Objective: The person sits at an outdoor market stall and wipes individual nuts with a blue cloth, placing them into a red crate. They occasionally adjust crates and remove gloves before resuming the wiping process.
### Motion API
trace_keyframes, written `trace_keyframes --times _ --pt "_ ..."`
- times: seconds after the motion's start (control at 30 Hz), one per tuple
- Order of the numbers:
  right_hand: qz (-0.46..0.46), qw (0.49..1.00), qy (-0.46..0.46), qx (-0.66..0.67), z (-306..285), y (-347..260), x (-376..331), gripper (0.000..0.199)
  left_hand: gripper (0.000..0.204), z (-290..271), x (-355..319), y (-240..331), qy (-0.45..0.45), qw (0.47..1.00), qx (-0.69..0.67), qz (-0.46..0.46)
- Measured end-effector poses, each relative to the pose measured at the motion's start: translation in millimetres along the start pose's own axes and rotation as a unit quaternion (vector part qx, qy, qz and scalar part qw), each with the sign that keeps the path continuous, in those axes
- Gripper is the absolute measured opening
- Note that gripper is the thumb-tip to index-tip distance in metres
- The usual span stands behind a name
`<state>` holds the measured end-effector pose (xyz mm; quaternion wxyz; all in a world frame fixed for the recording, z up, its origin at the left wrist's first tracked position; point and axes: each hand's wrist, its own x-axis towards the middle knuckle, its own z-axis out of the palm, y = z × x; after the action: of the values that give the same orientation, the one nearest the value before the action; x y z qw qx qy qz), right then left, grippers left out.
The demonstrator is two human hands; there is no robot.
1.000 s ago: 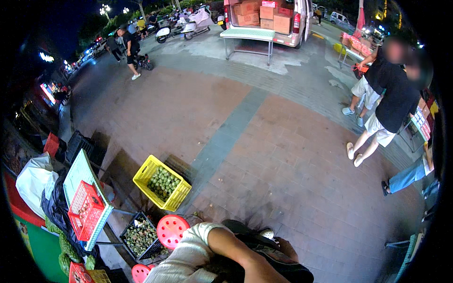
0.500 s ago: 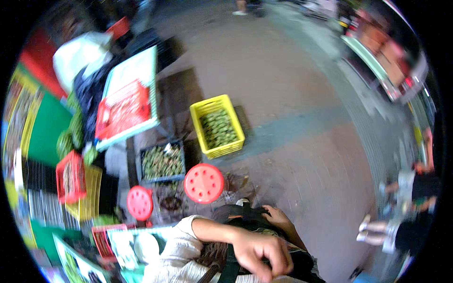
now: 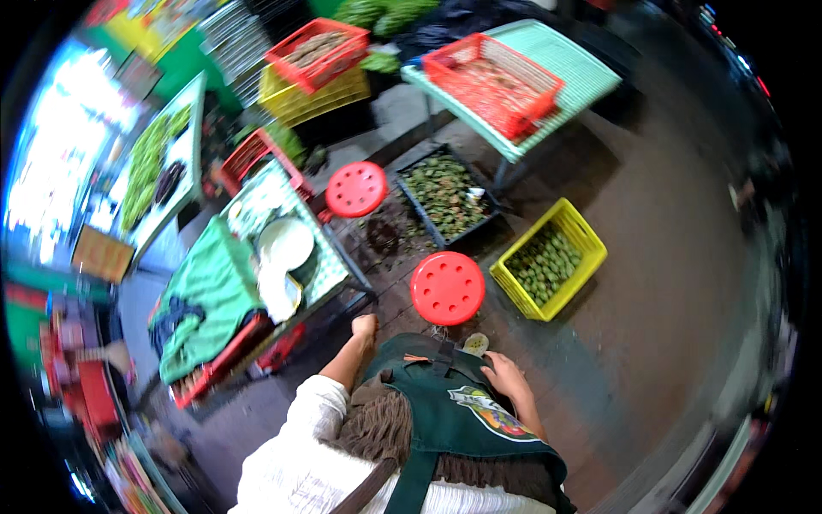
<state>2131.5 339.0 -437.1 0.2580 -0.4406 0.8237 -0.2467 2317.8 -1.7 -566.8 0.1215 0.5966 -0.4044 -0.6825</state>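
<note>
My left hand [image 3: 365, 327] hangs low beside the left edge of my dark green apron [image 3: 428, 394], its fingers curled closed. It is small and a little blurred, so whatever it may hold is hidden. My right hand [image 3: 507, 375] rests by the apron's right side, fingers stretched out and holding nothing that I can see. A red round stool [image 3: 448, 288] with holes in its seat stands just ahead of me. Beyond it are a dark crate [image 3: 425, 211] and a yellow crate [image 3: 594, 257], both filled with small green produce.
On the left, a table [image 3: 330, 276] bears a white bowl [image 3: 286, 244] and a green cloth [image 3: 214, 300]. A second red stool [image 3: 356, 189] stands past it. Ahead, a pale green table [image 3: 582, 73] carries a red basket [image 3: 548, 98]. Wet patches mark the floor.
The view has swung left, so the crates and stools sit further right. My left hand has dropped from in front of my chest to beside the apron. My right hand stays by the apron.
</note>
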Motion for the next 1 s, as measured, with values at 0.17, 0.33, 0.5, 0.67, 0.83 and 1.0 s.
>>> trace_keyframes --times 0.17,0.33,0.5,0.67,0.83,1.0 --pt "-0.029 0.955 -0.128 -0.265 -120 6 74 0.05 0.017 49 -79 32 0.04 0.996 -0.08 0.0" --pt "-0.224 0.955 -0.192 -0.013 -93 -65 165 0.046 0.019 117 -144 100 -0.163 0.955 -0.165 0.185" --pt "-0.157 0.947 -0.247 0.134 -9 -210 151 0.03 0.015 9 -185 126 -0.121 0.955 -0.14 0.231" --pt "-0.098 0.93 -0.318 0.157 40 -235 213 0.021 0.027 -125 -85 113 0.287 0.889 -0.34 0.11" --pt "-0.104 0.942 -0.31 0.079 46 -292 259 0.023 0.062 -241 -50 103 0.328 0.778 -0.523 -0.115" --pt "-0.116 0.951 -0.278 0.068 48 -340 291 0.027 0.05 -259 -30 92 0.368 0.769 -0.493 -0.176"
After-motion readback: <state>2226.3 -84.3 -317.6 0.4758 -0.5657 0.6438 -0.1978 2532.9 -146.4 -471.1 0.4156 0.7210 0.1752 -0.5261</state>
